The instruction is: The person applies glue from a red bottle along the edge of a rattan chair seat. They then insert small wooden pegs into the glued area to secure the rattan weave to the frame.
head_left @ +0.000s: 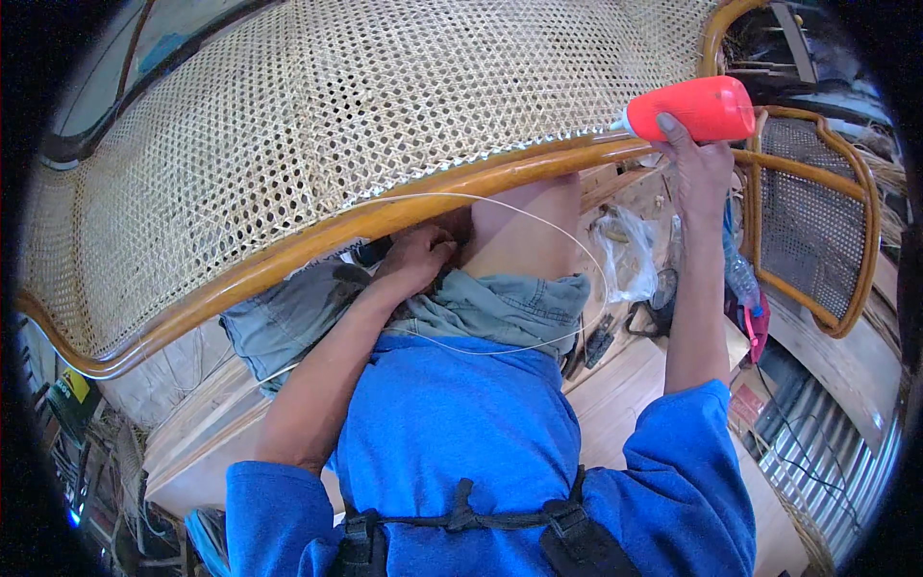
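With the right hand (700, 173), firmly gripping a red squeeze bottle (707, 108) at two o'clock, nozzle (623, 123) against the lower edge of the cane panel (317, 115) at eleven. Perhaps liable to smear the wooden rail (524, 169) if squeezed too hard, or to snag the loose strand (577, 238) between two and three. With the left hand (418, 258), just off centre toward ten, loosely curled; cannot tell if holding anything, with palm hidden. Cut off at twelve: upper panel.
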